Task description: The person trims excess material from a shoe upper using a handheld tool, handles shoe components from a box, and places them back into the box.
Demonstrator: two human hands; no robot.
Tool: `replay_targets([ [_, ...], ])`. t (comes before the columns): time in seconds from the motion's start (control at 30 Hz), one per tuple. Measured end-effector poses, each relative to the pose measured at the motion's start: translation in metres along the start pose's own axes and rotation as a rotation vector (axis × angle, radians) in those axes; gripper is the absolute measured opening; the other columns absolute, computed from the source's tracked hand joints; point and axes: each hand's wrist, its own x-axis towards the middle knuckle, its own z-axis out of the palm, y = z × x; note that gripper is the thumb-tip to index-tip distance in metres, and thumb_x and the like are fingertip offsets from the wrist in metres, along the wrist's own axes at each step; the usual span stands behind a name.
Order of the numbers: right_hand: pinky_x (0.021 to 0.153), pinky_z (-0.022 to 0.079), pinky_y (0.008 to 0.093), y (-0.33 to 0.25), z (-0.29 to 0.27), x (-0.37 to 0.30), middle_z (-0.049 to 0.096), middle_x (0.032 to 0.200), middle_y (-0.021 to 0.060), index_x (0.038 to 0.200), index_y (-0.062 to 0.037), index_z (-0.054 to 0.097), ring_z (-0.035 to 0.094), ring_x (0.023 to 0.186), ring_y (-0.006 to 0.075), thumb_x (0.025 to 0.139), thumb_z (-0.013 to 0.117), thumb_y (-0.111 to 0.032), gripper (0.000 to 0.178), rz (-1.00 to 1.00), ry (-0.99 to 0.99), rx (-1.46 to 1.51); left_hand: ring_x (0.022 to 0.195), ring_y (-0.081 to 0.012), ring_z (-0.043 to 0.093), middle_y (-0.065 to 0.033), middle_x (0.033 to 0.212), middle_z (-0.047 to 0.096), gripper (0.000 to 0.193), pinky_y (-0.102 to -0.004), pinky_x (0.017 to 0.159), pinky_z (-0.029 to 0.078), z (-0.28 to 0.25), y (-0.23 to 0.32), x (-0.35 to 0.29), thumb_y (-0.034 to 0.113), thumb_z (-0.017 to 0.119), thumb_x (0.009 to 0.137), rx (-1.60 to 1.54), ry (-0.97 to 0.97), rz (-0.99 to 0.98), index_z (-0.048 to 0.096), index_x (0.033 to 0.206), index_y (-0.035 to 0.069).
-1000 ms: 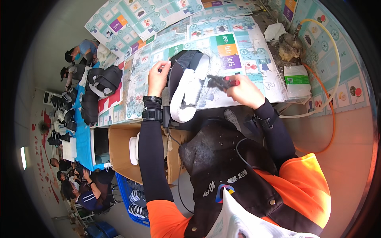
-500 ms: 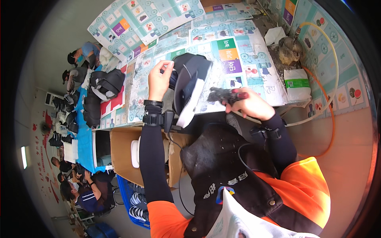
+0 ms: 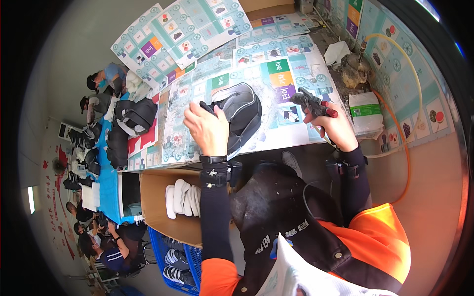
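My left hand grips the left part of a black shoe near the table's front edge. The shoe's opening faces up, showing a pale grey lining. Part of the shoe is hidden behind my hand and wrist. To the right, my right hand is wrapped round a dark air gun with red parts. A thin hose trails from it. The gun's front end points up and left, apart from the shoe. Printed sheets cover the table under both hands.
A green-and-white packet and a lumpy brown object stand at the right. More black shoes lie at the left. Below are a cardboard box with white pads and a blue crate of shoes. Several people sit at the far left.
The shoe has gone from tilted with its sole edge showing to opening upward on the table. My left hand has come down onto it. The air gun has moved right and away.
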Motion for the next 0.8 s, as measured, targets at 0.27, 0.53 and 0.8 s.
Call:
replay_targets([
  [0.27, 0.053, 0.047, 0.0246, -0.010, -0.014, -0.004, 0.074, 0.090, 0.0020, 0.103, -0.0021, 0.071, 0.060, 0.068, 0.0078, 0.078, 0.059, -0.006, 0.028, -0.075, -0.049, 0.023, 0.090, -0.0410, 0.073, -0.0215, 0.101, 0.075, 0.024, -0.0485, 0.073, 0.056, -0.076, -0.051, 0.063, 0.018, 0.061, 0.104, -0.144, 0.033, 0.116, 0.069, 0.123, 0.006],
  [0.53, 0.063, 0.051, 0.0385, -0.021, 0.012, 0.004, 0.071, 0.081, 0.0111, 0.096, -0.0017, 0.070, 0.065, 0.067, 0.0254, 0.078, 0.063, -0.009, 0.020, -0.260, -0.139, -0.230, 0.081, -0.0368, 0.073, -0.0161, 0.085, 0.074, 0.019, -0.0470, 0.073, 0.057, 0.035, 0.029, 0.107, 0.029, 0.070, 0.093, -0.258, -0.607, 0.745, 0.073, 0.100, 0.012],
  [0.8, 0.079, 0.051, 0.0553, -0.021, 0.055, 0.031, 0.066, 0.083, 0.0315, 0.090, 0.0025, 0.069, 0.065, 0.087, 0.0518, 0.082, 0.053, -0.009, 0.021, -0.334, -0.054, -0.595, 0.094, -0.0374, 0.072, -0.0181, 0.095, 0.076, 0.030, -0.0475, 0.086, 0.056, 0.061, 0.070, 0.119, 0.039, 0.076, 0.089, -0.333, -0.785, 0.622, 0.081, 0.102, 0.012],
])
